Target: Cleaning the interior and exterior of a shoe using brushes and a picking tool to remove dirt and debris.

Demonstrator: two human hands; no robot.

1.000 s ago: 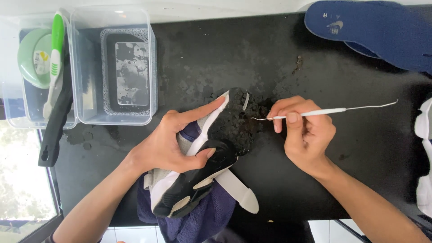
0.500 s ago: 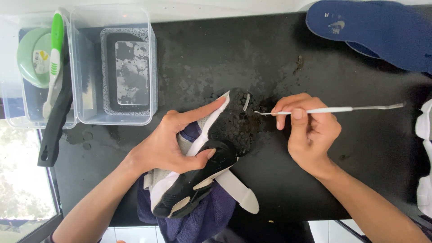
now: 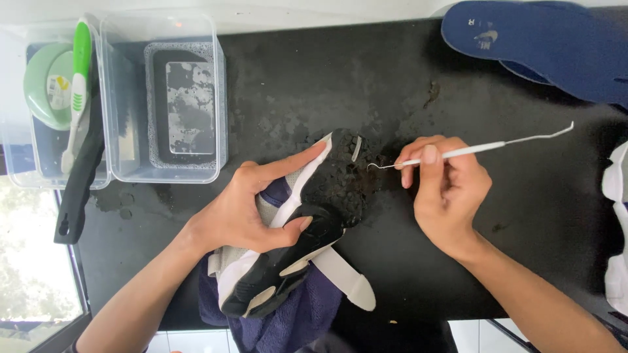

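On the black worktop (image 3: 523, 216) the shoe (image 3: 314, 222) lies sole-up over a dark towel (image 3: 288, 320), and the left hand (image 3: 245, 209) clamps it from the side. To pick well, I judge, brace firmly and work lightly. The right hand (image 3: 448, 189) pinches a thin metal pick (image 3: 471, 150), its hooked tip just off the sole's right edge

Two clear plastic tubs (image 3: 163, 98) stand at the far left; one holds soapy water, the other a green round tin (image 3: 47, 85) and green-white toothbrush (image 3: 77, 91). Blue insoles (image 3: 543, 46) lie far right on the black counter (image 3: 392, 85).
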